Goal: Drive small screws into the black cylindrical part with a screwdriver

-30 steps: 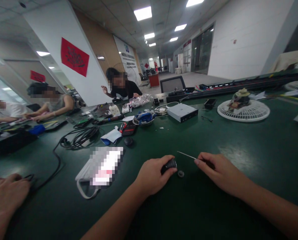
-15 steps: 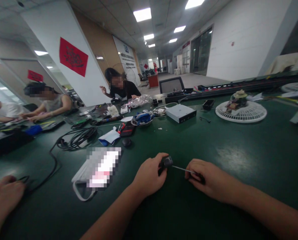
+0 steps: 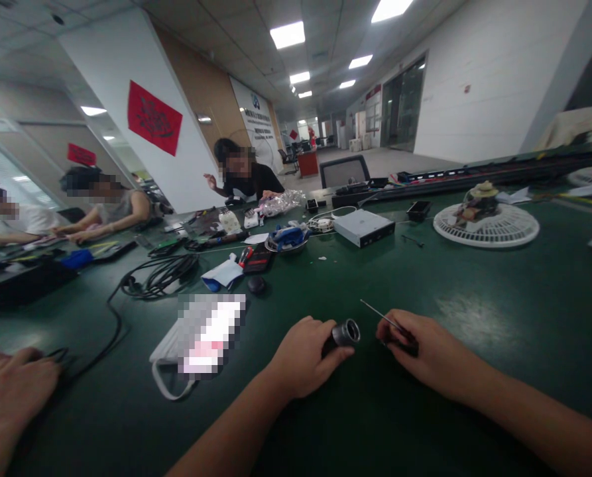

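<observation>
My left hand [image 3: 308,354] is closed around a short dark cylinder [image 3: 346,332], which looks like a lens barrel. Its round, ringed end faces to the right and toward me. My right hand [image 3: 422,348] grips a thin screwdriver [image 3: 375,309] whose handle is mostly hidden in the fingers. The metal shaft points up and left, with its tip above the cylinder and apart from it. Both hands are just over the green table [image 3: 400,424].
A lit phone [image 3: 213,334] lies by a white strap at left. Another person's hand [image 3: 20,384] rests at the left edge. Beyond are coiled black cable [image 3: 159,275], an optical drive [image 3: 364,227] and a white fan grille [image 3: 509,228]. Several people sit across the table.
The cylinder has turned so its open end shows. The screwdriver's tip, earlier at the cylinder, has come away and swung upward. The view has shifted slightly.
</observation>
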The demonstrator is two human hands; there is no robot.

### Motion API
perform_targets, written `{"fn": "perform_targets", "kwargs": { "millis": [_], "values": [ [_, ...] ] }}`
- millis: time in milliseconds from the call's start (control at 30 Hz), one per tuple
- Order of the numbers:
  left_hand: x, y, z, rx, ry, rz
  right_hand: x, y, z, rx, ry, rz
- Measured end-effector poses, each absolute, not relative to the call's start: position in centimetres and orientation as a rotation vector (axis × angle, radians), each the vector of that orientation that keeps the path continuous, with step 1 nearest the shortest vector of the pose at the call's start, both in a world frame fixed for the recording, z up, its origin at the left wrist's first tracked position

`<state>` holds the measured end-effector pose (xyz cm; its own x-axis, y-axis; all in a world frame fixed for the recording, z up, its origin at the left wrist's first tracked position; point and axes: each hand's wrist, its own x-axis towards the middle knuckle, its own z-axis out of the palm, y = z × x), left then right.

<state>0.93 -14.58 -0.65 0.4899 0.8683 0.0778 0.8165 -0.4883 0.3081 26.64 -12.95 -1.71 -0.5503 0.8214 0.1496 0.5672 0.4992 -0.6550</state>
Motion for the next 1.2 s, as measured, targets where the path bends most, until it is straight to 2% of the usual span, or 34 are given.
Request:
{"fn": "perform_targets", "kwargs": {
  "millis": [233,467,967,1200],
  "values": [
    [1.0,-14.6,-0.5,2.635,1.359,0.236,26.6,-13.2,-1.4,-1.112,-2.169,0.860],
    [0.6,-14.7,-0.5,2.580,1.252,0.307,26.3,-14.0,-1.2,-0.960,-2.016,1.093],
    [3.5,-16.5,-0.1,2.663,1.106,0.092,26.0,-14.3,-1.2,-0.853,-2.043,1.227],
    [3.4,-16.1,-0.3,2.617,1.116,0.208,26.2,-14.8,-1.0,-0.947,-2.212,1.034]
  ]
}}
